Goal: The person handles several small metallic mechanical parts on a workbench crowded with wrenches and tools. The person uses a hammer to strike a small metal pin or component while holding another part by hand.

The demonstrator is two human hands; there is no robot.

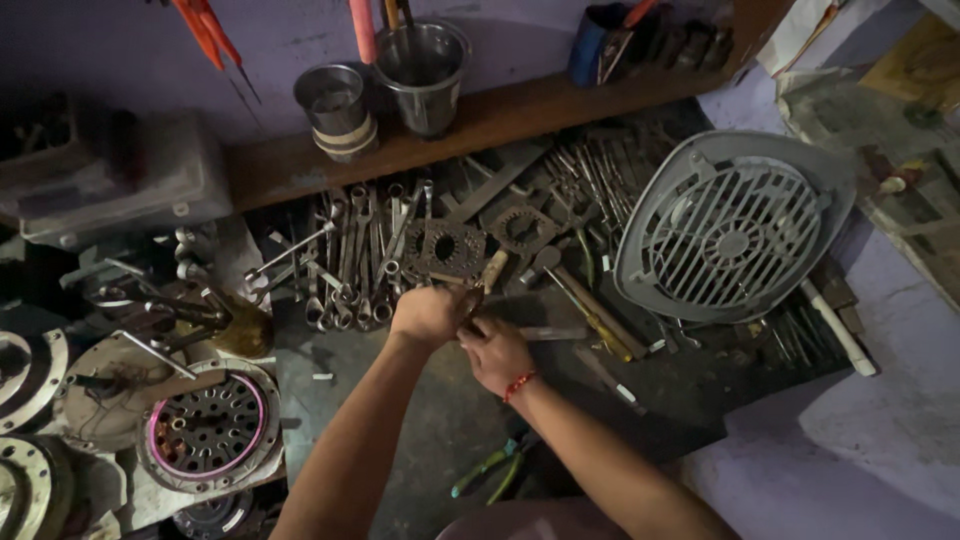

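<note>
Two steel cups (335, 105) and (422, 70) stand on the wooden shelf (520, 115); the larger holds upright tool handles, while the smaller one's contents cannot be made out. A blue holder (600, 45) further right contains tools. The left hand (428, 315) is closed around a small wooden-handled tool (490, 272). The right hand (495, 352), fingers curled, touches the same tool just beside the left. Both hands are above the dark floor mat (420, 400), near a row of wrenches (355, 260) and a grey fan grille (735, 225).

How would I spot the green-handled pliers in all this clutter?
Start at the big grey fan grille on the right, then drop to the dark floor between the person's forearms. The pliers lie there alone, the only green-handled tool, apart from the row of bare steel spanners.
</note>
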